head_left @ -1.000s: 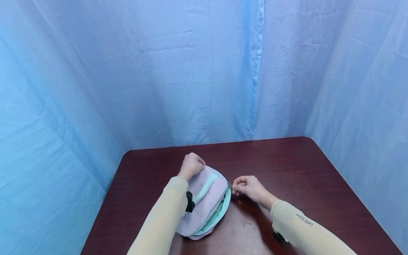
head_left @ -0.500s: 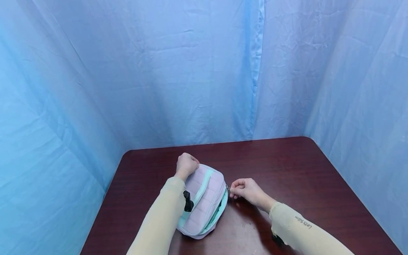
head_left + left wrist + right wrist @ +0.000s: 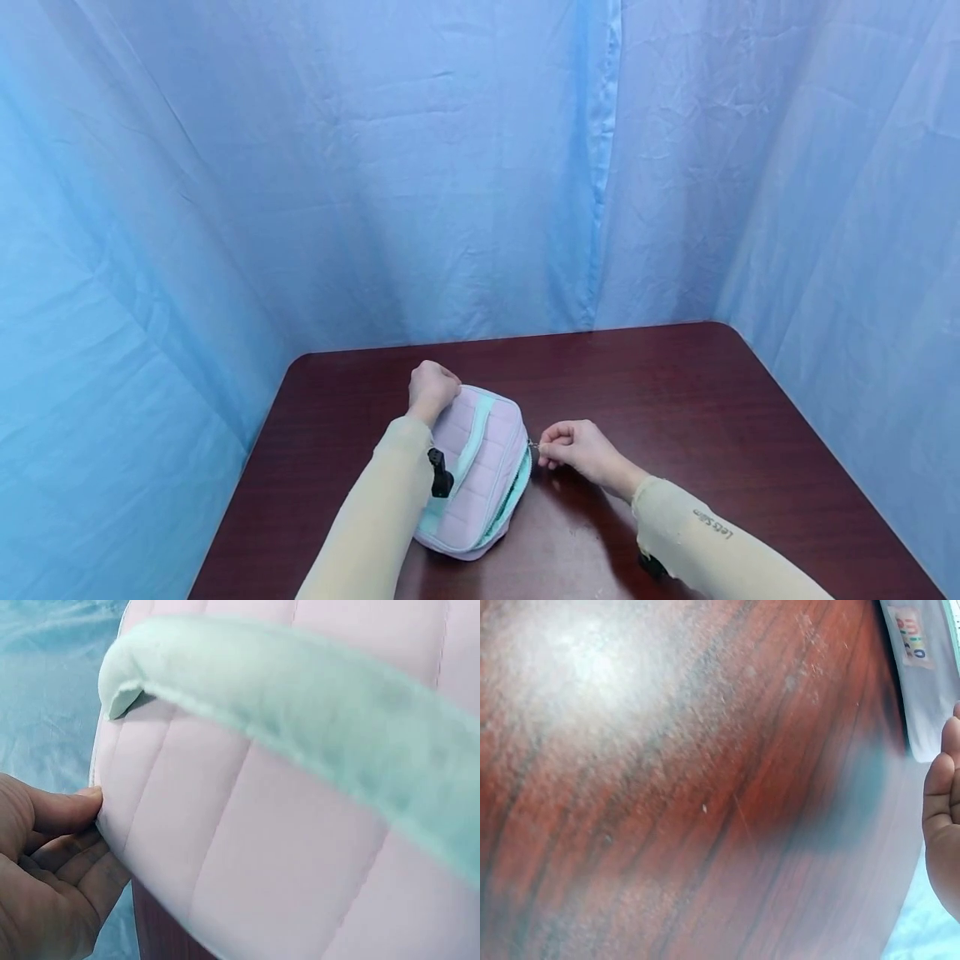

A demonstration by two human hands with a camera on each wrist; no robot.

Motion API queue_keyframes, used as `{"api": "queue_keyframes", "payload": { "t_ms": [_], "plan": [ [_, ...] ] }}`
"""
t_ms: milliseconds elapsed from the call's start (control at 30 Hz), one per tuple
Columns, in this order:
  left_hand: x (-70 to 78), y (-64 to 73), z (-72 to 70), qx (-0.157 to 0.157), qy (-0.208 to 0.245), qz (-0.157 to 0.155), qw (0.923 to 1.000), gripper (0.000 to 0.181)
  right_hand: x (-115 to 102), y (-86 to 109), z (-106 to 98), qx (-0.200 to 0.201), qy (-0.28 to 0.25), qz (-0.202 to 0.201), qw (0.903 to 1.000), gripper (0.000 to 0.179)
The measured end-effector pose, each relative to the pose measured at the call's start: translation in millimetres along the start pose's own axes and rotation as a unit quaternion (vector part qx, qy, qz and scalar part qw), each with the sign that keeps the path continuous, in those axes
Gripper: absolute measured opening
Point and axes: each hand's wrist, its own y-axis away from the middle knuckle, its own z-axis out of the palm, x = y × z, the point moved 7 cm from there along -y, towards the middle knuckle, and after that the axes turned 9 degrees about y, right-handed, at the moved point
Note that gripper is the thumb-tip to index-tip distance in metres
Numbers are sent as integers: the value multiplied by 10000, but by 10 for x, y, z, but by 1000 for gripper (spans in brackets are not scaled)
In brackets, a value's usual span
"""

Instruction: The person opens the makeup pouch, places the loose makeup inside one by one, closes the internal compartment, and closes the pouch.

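A quilted lilac zip bag [image 3: 491, 467] with a mint carry handle [image 3: 474, 446] lies at an angle on the table. Its zipped side, facing right and toward me, gapes along a mint-edged opening [image 3: 513, 497]. My left hand [image 3: 433, 392] pinches the bag's far left edge; the left wrist view shows the thumb [image 3: 71, 811] on the lilac fabric beside the handle's end. At the bag's right corner, my right hand [image 3: 583, 450] pinches the zipper pull [image 3: 534, 452] between thumb and fingers. Only some fingers [image 3: 939, 791] of that hand show in the right wrist view.
The dark red-brown wooden table [image 3: 675, 400] has rounded far corners. Blue curtains [image 3: 465, 183] hang behind it and on both sides. A small label with coloured letters [image 3: 911, 637] is on the bag's side.
My left hand and the bag have shifted left and the bag has turned slightly. The bag's opening looks narrower. My right hand has moved slightly left, still holding the zipper pull.
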Motion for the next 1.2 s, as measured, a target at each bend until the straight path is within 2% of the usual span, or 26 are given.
{"api": "queue_keyframes", "payload": {
  "t_ms": [233,367,433,533,600,667,767,933,1033,1200],
  "plan": [
    [-46,3,-23,-511,-28,-382,9980,21,36,-54,-102,227,58,116,9997,12],
    [-57,30,-17,-772,121,-418,9961,6,40,-64,-128,239,66,101,9996,13],
    [-44,32,7,-911,61,-239,9955,3,38,-64,-134,227,68,110,9997,13],
    [11,32,81,-1192,-107,211,9926,7,41,-63,-137,225,69,154,9996,13],
    [60,38,146,-1387,-155,555,9887,10,45,-61,-135,226,69,171,9996,14],
    [98,48,219,-1594,-119,761,9842,12,48,-60,-123,205,36,172,9996,14],
    [154,78,341,-1972,17,941,9758,18,50,-58,-99,144,-23,152,9998,15],
    [252,140,536,-2595,5,1337,9564,22,46,-61,-86,86,-43,123,9999,16],
    [287,161,594,-2726,-131,1549,9495,20,36,-63,-95,79,-23,107,9999,16],
    [272,161,613,-2751,-353,1653,9464,18,27,-66,-113,73,-21,130,9999,16]
  ]
}}
